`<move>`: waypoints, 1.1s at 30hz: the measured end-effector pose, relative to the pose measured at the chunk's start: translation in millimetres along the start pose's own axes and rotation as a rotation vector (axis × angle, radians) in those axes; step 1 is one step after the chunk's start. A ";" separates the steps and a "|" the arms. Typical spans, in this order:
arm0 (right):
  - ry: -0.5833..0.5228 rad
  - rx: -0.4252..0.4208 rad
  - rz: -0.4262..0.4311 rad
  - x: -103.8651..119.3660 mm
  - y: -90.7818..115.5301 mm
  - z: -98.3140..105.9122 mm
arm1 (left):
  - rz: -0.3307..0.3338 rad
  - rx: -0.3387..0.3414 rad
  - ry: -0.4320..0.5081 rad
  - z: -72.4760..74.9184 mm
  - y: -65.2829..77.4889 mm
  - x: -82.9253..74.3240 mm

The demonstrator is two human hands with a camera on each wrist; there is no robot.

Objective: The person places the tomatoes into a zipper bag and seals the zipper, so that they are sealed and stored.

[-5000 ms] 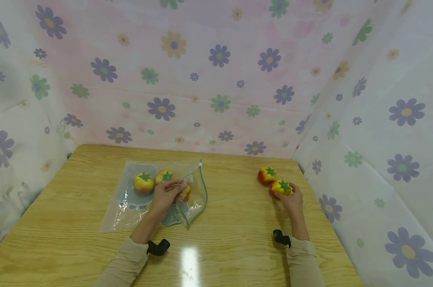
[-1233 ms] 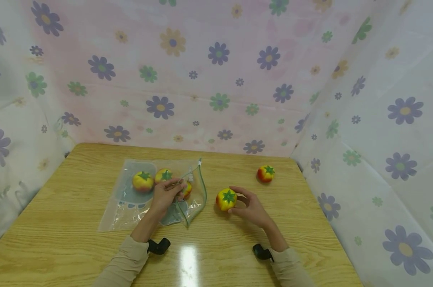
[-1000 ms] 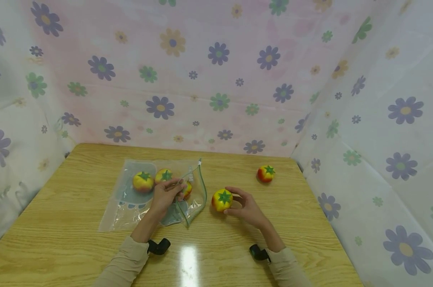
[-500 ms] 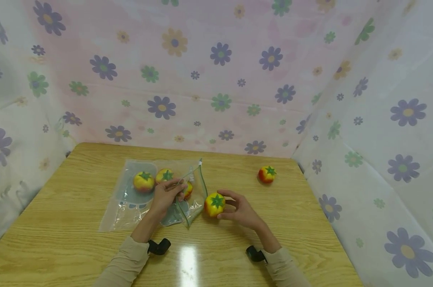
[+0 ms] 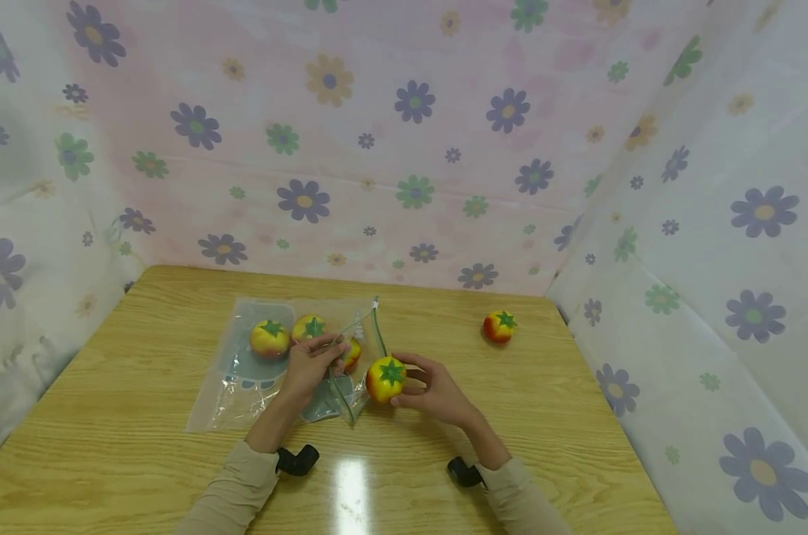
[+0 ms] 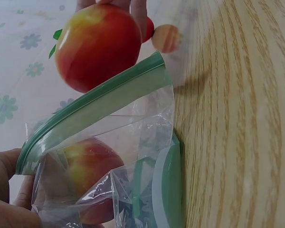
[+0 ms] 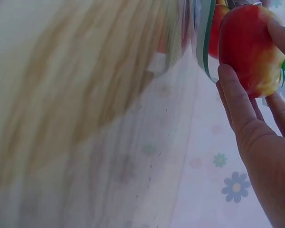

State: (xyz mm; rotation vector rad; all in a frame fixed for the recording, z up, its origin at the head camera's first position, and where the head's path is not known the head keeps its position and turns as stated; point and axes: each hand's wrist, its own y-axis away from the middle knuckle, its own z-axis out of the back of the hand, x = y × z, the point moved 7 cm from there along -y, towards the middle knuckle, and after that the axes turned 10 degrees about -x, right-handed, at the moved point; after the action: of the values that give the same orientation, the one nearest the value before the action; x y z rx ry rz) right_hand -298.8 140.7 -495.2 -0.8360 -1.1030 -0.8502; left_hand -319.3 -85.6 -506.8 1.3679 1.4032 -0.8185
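Observation:
My left hand pinches the green zip edge of a clear zip-lock bag, holding its mouth apart. Three red-and-yellow, tomato-like fruits with green star-shaped tops lie inside: one fruit at the left, a second fruit beside it, and a third fruit partly behind my fingers. My right hand grips another such fruit at the bag's mouth. In the left wrist view this held fruit is just outside the green zip strip. My right fingers and thumb wrap its sides in the right wrist view.
One more red-and-yellow fruit stands at the back right of the wooden table. Flower-patterned curtains close off the back and both sides. A black wrist camera is strapped to each forearm.
My right hand has carried one fruit leftward from beside the other fruit at the back right to the bag's mouth. The left hand keeps its hold on the bag.

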 end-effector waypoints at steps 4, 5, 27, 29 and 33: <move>0.004 -0.017 0.009 0.2 -5.3 -3.9 | 0.003 -0.004 -0.002 0.6 -0.6 0.3; 0.008 -0.020 0.012 0.7 -6.6 -5.1 | 0.004 -0.006 -0.004 0.8 -0.8 0.3; 0.039 -0.041 0.016 5.7 -25.2 -26.4 | 0.020 -0.020 -0.032 2.6 -1.4 -0.5; 0.038 -0.044 0.025 6.8 -26.0 -27.3 | 0.013 -0.015 -0.028 1.7 -1.2 -1.1; 0.045 -0.044 0.034 6.2 -27.3 -29.0 | 0.003 0.002 -0.017 0.3 -1.1 -1.6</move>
State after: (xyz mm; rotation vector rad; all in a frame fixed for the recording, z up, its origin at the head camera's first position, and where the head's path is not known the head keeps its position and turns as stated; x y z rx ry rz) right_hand -310.3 102.1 -492.2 -0.8659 -1.0309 -0.8641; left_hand -320.5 -86.6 -505.5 1.3613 1.3875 -0.8285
